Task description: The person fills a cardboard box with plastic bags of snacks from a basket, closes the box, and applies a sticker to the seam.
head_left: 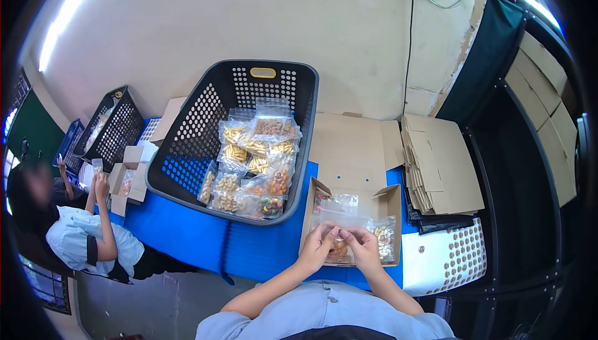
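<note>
My left hand (316, 251) and my right hand (364, 250) meet over an open cardboard box (307, 231) at the table's front edge. Both are closed, thumbs and fingers pinching the upper part of a clear zip bag (339, 253) with orange-brown pieces inside. To its right in the box lies a clear bag of pale nuts (384, 240). Further back, another clear bag (341, 203) shows partly, and a bag with reddish contents (320, 200) sits by the left wall. My hands hide part of the box's inside.
Left of the box, a large black basket (309, 128) holds several filled bags (258, 147). Flattened cardboard boxes (443, 159) are stacked at right, behind a sticker sheet (430, 271). A co-worker (93, 237) handles a small bag beside another box (118, 181) at far left.
</note>
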Demonstrator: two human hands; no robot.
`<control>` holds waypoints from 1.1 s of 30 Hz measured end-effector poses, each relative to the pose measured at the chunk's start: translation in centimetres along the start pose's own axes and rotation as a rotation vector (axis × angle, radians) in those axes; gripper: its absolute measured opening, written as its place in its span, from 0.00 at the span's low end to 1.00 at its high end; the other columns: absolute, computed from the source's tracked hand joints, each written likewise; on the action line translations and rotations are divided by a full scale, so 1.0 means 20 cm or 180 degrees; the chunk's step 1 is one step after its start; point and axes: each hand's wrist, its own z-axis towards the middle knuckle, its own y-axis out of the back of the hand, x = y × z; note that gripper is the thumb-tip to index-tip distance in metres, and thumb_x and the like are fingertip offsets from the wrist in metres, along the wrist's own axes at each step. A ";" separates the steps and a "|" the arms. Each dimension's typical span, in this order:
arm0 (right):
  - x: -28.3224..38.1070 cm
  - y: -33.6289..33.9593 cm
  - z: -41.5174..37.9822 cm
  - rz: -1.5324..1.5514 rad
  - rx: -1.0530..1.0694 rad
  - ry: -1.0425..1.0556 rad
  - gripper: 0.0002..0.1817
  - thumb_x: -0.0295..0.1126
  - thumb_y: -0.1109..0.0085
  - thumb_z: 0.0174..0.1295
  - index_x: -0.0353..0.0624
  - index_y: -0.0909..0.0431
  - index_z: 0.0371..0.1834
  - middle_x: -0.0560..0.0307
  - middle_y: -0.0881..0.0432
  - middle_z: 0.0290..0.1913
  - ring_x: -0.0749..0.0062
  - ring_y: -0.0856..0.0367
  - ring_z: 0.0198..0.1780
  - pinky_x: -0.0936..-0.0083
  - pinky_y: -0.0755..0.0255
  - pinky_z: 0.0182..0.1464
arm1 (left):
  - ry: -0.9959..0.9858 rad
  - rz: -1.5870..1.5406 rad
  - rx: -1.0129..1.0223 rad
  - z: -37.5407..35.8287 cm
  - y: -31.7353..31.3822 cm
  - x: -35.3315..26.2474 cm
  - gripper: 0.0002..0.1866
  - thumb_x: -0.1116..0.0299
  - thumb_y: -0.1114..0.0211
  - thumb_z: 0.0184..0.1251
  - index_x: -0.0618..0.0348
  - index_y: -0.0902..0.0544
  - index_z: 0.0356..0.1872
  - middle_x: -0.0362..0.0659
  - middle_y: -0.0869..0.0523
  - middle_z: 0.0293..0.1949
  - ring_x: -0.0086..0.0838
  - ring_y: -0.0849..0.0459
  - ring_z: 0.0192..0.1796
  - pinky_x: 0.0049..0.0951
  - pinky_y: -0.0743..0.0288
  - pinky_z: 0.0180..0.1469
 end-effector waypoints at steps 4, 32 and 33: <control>-0.01 -0.01 0.03 0.0012 -0.0152 -0.0163 0.12 0.33 0.41 0.67 0.33 0.19 0.43 0.57 0.15 0.38 0.80 0.20 0.41 0.81 0.26 0.46 | 0.0130 -0.0541 -0.0029 0.03 0.03 0.07 0.16 0.60 0.47 0.75 0.63 0.26 0.50 0.42 0.20 0.44 0.21 0.23 0.48 0.24 0.28 0.52; -0.11 0.26 0.12 -0.0134 -0.0062 -0.0389 0.08 0.28 0.39 0.62 0.33 0.16 0.37 0.57 0.16 0.35 0.77 0.21 0.39 0.79 0.30 0.45 | 0.1032 -0.0042 0.0803 0.24 0.12 0.19 0.11 0.67 0.33 0.65 0.61 0.19 0.43 0.39 0.15 0.40 0.21 0.19 0.46 0.22 0.27 0.49; -0.12 0.27 0.12 -0.0007 -0.0023 -0.0406 0.11 0.30 0.40 0.64 0.31 0.16 0.39 0.55 0.16 0.36 0.75 0.20 0.40 0.78 0.29 0.47 | 0.0836 -0.0010 0.0702 0.23 0.10 0.16 0.08 0.67 0.35 0.67 0.62 0.17 0.39 0.39 0.15 0.38 0.20 0.19 0.45 0.22 0.27 0.50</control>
